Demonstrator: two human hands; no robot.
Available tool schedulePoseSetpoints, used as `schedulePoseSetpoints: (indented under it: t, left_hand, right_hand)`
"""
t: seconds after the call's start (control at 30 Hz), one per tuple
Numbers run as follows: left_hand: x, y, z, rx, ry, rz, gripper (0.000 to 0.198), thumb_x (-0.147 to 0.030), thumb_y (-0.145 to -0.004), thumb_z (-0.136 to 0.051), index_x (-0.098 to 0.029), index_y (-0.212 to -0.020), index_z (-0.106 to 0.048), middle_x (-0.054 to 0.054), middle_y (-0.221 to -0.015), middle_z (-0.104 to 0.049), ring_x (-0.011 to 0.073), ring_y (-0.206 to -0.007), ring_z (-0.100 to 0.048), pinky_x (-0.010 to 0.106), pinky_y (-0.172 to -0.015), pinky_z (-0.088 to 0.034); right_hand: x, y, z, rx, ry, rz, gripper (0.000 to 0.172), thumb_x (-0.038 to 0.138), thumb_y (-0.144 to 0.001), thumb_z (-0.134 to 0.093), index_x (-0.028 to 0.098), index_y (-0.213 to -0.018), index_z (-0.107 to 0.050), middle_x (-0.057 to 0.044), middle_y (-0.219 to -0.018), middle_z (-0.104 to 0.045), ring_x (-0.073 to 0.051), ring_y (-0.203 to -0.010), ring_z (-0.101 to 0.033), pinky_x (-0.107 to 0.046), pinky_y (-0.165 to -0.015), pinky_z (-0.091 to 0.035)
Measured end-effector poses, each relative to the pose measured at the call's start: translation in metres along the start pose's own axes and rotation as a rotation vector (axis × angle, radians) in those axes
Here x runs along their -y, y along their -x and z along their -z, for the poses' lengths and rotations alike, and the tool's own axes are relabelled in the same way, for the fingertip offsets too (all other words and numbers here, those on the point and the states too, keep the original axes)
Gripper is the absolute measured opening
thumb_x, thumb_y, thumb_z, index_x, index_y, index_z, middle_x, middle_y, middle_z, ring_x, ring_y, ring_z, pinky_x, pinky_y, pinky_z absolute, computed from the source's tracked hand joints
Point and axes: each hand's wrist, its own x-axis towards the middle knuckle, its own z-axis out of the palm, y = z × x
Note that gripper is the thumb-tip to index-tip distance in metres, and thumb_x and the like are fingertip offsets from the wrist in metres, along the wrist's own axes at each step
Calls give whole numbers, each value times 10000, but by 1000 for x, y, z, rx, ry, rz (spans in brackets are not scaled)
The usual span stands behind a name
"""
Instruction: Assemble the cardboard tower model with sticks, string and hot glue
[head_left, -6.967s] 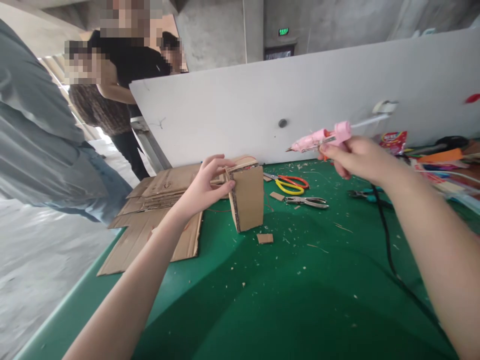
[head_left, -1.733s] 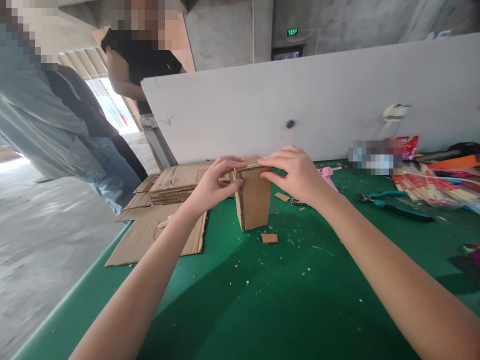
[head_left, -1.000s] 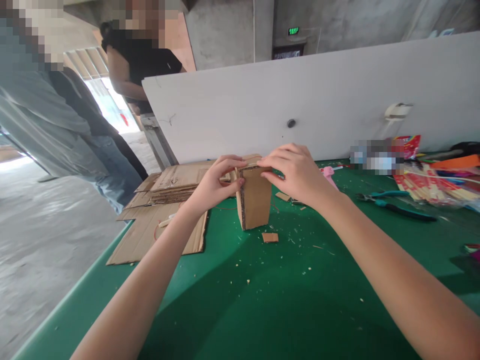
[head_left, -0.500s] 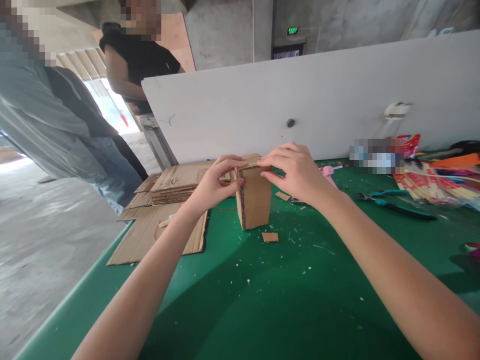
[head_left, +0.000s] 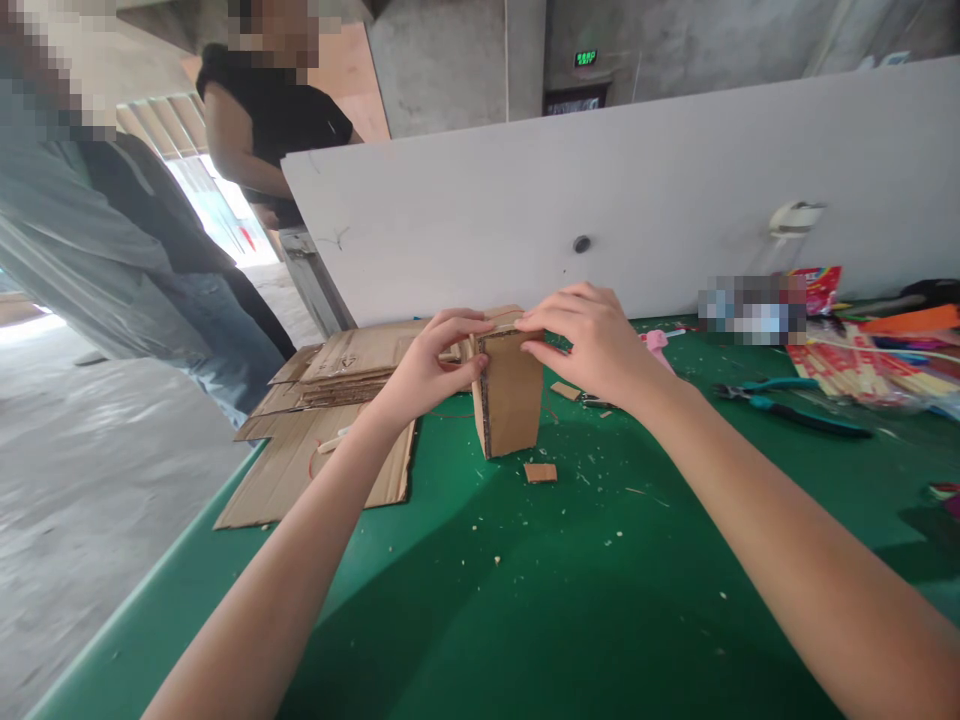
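Observation:
A small cardboard box (head_left: 513,400) stands upright on the green table (head_left: 570,600). My left hand (head_left: 444,365) grips its upper left edge, thumb on the near side and fingers over the top. At the upper right, my right hand (head_left: 581,335) pinches the top edge, its fingertips close to those of the left. A thin pale strip seems to lie on the top between the fingertips; I cannot make out what it is. Just in front of the box lies a cardboard scrap (head_left: 541,473).
Stacked cardboard sheets (head_left: 337,365) lie at the left table edge. Pliers (head_left: 795,408) with teal and black handles rest at the right, before packets of sticks (head_left: 847,365). A white partition (head_left: 465,220) stands behind. Two people stand beyond the table at the left.
Both hands keep the same hold on the box. The person in black behind the partition has shifted slightly left.

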Motion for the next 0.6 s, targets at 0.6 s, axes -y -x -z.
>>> schedulePoseSetpoints:
  t: [0.6]
  left_hand:
    - [-6, -5, 11, 72, -15, 78, 338, -277, -843, -694, -240, -1179, -674, 93, -1232, -567, 235, -1192, -583, 401, -956, -585]
  right_hand:
    - [2, 1, 1, 22, -11, -8, 140, 246, -922, -591, 249, -1031, -680, -35, -1072, -721, -251, -1037, -579, -429, -937, -397]
